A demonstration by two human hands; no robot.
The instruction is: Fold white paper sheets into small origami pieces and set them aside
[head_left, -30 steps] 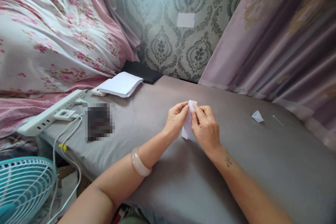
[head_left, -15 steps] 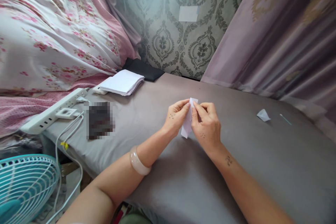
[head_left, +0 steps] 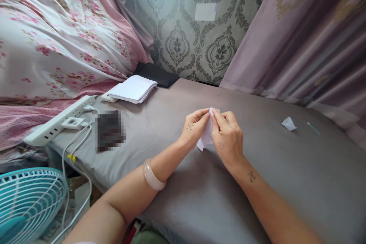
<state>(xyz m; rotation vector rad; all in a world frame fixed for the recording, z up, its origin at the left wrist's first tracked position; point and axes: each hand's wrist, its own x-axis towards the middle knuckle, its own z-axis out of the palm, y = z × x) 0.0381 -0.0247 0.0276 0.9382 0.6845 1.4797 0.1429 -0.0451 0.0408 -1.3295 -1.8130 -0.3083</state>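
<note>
Both hands meet over the middle of a grey-covered surface (head_left: 171, 137). My left hand (head_left: 193, 129) and my right hand (head_left: 227, 137) pinch a small white folded paper (head_left: 206, 136) between thumbs and fingers at its top edge. The paper stands nearly upright between them, its lower corner close to the grey cover. A pale bangle (head_left: 151, 175) sits on my left wrist.
A stack of white paper sheets (head_left: 133, 89) lies at the back left, beside a black cloth (head_left: 157, 75). A white power strip (head_left: 61, 121) with cables and a blurred dark object (head_left: 110, 129) lie left. A small folded paper piece (head_left: 288, 124) and a thin stick (head_left: 313, 128) rest right. A teal fan (head_left: 27, 202) stands lower left.
The hands have kept their pinch on the paper and shifted slightly right; the fingers now press lower over its top, so less of the paper shows.
</note>
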